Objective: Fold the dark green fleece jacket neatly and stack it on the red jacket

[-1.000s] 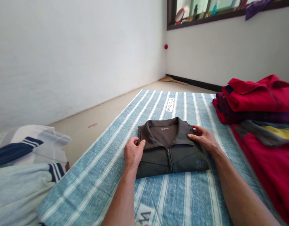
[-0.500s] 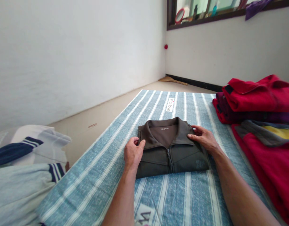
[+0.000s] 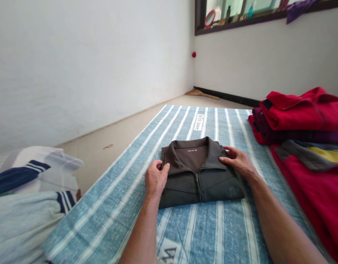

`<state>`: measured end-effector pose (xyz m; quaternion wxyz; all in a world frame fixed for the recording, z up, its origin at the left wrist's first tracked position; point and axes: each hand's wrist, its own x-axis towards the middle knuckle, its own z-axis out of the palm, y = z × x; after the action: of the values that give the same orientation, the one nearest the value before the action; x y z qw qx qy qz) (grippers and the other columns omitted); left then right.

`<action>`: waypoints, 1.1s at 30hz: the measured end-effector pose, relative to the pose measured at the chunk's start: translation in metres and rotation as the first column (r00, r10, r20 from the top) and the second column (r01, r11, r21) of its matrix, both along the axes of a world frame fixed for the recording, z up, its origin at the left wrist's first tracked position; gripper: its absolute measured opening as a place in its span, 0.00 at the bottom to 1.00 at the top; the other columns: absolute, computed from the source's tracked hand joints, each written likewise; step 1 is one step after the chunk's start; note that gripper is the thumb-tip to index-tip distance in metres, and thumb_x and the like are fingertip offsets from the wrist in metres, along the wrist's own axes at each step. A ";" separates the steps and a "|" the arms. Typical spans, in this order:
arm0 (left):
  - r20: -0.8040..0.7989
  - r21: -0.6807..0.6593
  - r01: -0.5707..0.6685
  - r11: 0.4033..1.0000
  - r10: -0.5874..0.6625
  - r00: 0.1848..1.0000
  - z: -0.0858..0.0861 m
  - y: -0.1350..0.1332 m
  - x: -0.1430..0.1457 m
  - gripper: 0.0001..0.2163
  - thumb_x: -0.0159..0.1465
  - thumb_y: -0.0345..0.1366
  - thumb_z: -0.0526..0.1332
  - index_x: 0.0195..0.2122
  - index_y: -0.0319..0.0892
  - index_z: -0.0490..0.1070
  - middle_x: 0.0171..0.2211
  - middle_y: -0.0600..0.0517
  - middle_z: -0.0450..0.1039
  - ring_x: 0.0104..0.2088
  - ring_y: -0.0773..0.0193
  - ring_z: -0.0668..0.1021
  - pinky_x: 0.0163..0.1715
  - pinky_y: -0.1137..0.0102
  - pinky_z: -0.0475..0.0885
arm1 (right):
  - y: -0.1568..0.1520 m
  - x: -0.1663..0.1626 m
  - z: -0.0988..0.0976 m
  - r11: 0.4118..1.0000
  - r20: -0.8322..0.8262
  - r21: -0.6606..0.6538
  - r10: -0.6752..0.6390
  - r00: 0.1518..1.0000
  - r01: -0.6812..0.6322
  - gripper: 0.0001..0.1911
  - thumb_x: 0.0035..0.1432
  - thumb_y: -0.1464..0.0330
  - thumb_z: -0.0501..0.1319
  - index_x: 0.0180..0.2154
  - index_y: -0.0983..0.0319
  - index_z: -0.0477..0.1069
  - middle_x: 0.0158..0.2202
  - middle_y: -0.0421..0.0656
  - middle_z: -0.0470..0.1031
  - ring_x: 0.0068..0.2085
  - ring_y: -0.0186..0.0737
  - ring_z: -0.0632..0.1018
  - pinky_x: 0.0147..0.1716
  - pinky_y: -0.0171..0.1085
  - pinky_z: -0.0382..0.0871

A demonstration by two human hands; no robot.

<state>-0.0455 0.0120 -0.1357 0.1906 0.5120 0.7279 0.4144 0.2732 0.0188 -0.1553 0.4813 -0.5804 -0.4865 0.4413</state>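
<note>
A dark grey zip jacket (image 3: 204, 179) lies folded into a neat rectangle on a blue-and-white striped cloth (image 3: 124, 209), collar facing away from me. My left hand (image 3: 155, 179) grips its left edge, thumb on top and fingers curled at the side. At the right shoulder, by the collar, my right hand (image 3: 239, 161) pinches the fabric with bent fingers.
Folded red and purple garments (image 3: 301, 117) are stacked at the right, with a red, grey and yellow piece (image 3: 317, 172) in front of them. White and navy-striped clothes (image 3: 28, 183) lie at the left on the bare floor. A broom (image 3: 203, 94) rests by the far wall.
</note>
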 end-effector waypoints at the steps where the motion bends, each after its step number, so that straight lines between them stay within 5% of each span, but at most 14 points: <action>1: -0.001 0.001 0.000 1.000 0.000 1.000 0.000 0.000 0.000 0.13 0.53 0.41 0.64 0.37 0.40 0.73 0.35 0.46 0.77 0.40 0.56 0.79 0.42 0.65 0.72 | 0.000 0.000 0.000 1.000 0.002 0.002 0.000 1.000 0.000 0.35 0.37 0.56 0.73 0.49 0.59 0.72 0.39 0.45 0.77 0.42 0.51 0.78 0.42 0.47 0.73; 33: 0.008 0.007 0.016 1.000 -0.016 1.000 0.003 -0.002 0.002 0.12 0.53 0.40 0.63 0.36 0.39 0.73 0.35 0.46 0.77 0.39 0.56 0.79 0.42 0.65 0.72 | -0.004 -0.006 0.008 1.000 -0.033 -0.013 -0.009 0.999 0.009 0.33 0.39 0.56 0.72 0.48 0.60 0.71 0.38 0.45 0.78 0.39 0.49 0.79 0.38 0.43 0.74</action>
<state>-0.0439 0.0102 -0.1327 0.1947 0.5168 0.7216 0.4175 0.2673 0.0151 -0.1474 0.4876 -0.5783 -0.4731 0.4517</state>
